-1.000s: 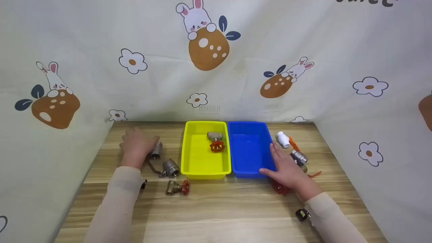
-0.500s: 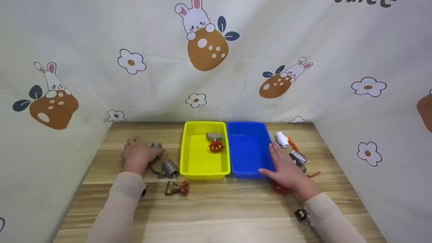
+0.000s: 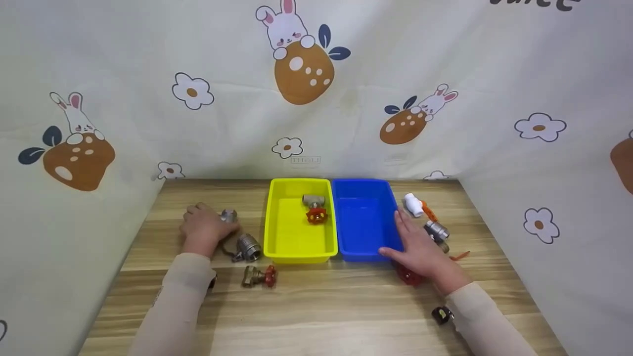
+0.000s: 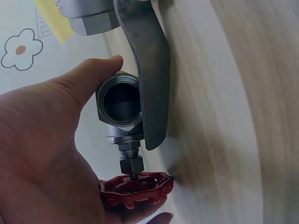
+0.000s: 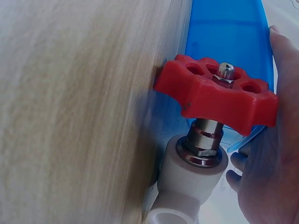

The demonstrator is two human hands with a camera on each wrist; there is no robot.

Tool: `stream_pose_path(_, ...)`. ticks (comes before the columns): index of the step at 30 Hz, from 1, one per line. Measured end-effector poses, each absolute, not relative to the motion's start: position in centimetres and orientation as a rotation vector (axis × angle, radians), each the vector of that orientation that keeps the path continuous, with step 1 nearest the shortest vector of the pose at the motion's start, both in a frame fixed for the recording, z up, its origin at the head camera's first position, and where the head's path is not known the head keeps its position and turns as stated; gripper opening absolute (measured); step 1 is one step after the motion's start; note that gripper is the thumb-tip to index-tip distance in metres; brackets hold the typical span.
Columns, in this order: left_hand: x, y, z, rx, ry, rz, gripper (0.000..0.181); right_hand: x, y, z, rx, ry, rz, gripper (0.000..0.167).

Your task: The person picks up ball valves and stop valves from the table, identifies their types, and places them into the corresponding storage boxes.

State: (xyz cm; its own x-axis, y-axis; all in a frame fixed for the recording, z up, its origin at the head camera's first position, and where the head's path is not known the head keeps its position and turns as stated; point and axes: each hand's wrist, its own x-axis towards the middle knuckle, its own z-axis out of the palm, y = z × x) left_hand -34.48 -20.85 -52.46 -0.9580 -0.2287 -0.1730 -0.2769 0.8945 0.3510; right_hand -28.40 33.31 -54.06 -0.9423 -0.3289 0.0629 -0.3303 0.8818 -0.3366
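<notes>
At the left of the table, my left hand (image 3: 202, 227) holds a metal gate valve (image 3: 228, 216). In the left wrist view the thumb presses the valve body (image 4: 120, 100), and fingers curl behind its red handwheel (image 4: 135, 190). A metal ball valve (image 3: 248, 248) lies close by, its grey lever (image 4: 155, 79) passing in front of the held valve. My right hand (image 3: 420, 249) rests with extended fingers along the right side of the blue bin (image 3: 363, 227). Under its palm stands a white plastic valve (image 5: 191, 175) with a red handwheel (image 5: 219, 95).
A yellow bin (image 3: 294, 237) holds one valve with a red handwheel (image 3: 316, 215), beside the blue bin. A brass gate valve (image 3: 253, 276) lies front left. Right of the bins are a white ball valve (image 3: 414, 205), a metal valve (image 3: 437, 230) and an orange lever (image 3: 461, 255).
My left hand has shifted slightly right and toward the near edge, its thumb now lying lower beside the gate valve. The right hand stays in place on the blue bin.
</notes>
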Motion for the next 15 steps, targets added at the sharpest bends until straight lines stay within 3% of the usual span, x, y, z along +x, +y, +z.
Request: stream_pose_path(15,-34.74,-20.38,-52.60,-0.388,2.949,0.633,0.130,-28.61,33.41,-54.31,0.524,-3.058,0.569,0.122)
